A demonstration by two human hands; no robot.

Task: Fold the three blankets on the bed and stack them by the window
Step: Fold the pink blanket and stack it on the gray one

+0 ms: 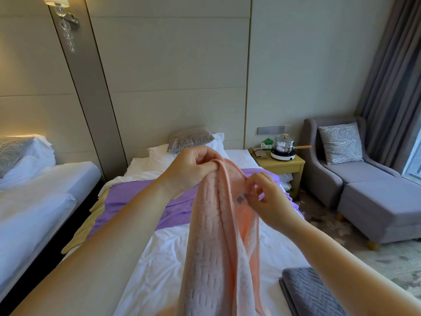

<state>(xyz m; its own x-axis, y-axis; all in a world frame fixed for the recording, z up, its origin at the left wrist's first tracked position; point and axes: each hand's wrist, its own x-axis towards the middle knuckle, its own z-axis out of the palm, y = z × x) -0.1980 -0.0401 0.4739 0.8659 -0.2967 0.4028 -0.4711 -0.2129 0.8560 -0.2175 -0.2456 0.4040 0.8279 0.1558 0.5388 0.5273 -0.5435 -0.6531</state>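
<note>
While both hands, left hand (pixel 192 169) and right hand (pixel 266 199), grip one pink blanket (pixel 214 247), one purple blanket (pixel 136 199) lies spread

Bare sheet (pixel 173 265) beside grey blanket (pixel 305 290)

Pink blanket (pixel 216 236): held up over bed (pixel 164 265), left hand (pixel 191 169) gripping top edge, right hand (pixel 268 201) pinching adjacent edge. Purple blanket (pixel 136 197): spread behind. Grey blanket (pixel 305 290): folded, near corner.

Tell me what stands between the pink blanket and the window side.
Nothing visible blocks it. Both hands, left and right, hold the pink textured blanket; a folded grey quilted blanket lies on the bed's right edge, below that path.
</note>
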